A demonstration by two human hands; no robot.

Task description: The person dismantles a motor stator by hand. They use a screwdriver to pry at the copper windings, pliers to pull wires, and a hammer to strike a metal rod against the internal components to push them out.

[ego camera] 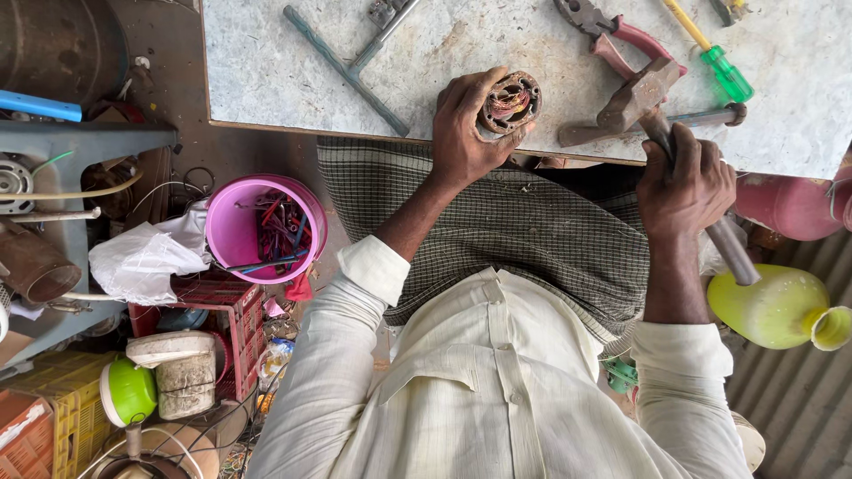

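Motor coil sits gripped in left-hand fingers at the table's near edge, hammer just right of it, right hand wrapping its handle.

Packages are all at the left of the view, on the floor.

1. White plastic bag: crumpled and soft. It lies against the left wall of the pink bucket and over the top edge of the red crate.
2. Tub: cylindrical, with a grimy white wall and a cream lid. It stands just left of the red crate.
3. Small pouch: flat, printed in blue, white and yellow. It lies just right of the red crate, and its print is too small to tell.
4. Orange box: in the bottom left corner, cut off by the frame, with a pale patch on top.
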